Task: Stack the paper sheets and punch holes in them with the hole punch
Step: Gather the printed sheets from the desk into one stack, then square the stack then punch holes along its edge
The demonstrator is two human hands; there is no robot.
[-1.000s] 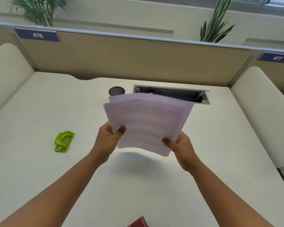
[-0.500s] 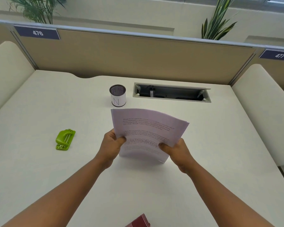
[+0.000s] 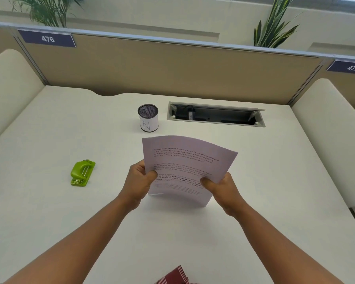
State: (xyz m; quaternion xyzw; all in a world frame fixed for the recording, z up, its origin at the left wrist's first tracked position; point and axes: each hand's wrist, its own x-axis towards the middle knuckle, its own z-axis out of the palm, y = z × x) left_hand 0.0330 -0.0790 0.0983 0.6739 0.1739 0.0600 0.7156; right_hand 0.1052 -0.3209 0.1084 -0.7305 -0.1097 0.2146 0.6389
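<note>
Both hands hold the paper sheets (image 3: 184, 167) up on end near the middle of the white desk (image 3: 49, 212). The left hand (image 3: 138, 181) pinches the left side of the sheets with its thumb in front. The right hand (image 3: 223, 189) pinches the right side the same way. The bottom edge of the sheets looks like it touches the desk, but that part is a bit blurry. The top of the sheets bends back a little, and there are lines of print on the front.

The green hole punch (image 3: 82, 173) lies flat toward the left edge of the desk, well apart from the sheets. A small round cup (image 3: 148, 120) with an N on it stands near the back edge. Just beside it, on the right, is a long open slot (image 3: 215, 116) in the desk with cables inside. A tan wall panel (image 3: 172, 66) runs along the back edge, with number signs 476 (image 3: 47, 39) and 477 (image 3: 353, 67). Green plants (image 3: 275, 27) stand behind the panel. Something red with stripes (image 3: 176, 276) pokes in at the near edge
</note>
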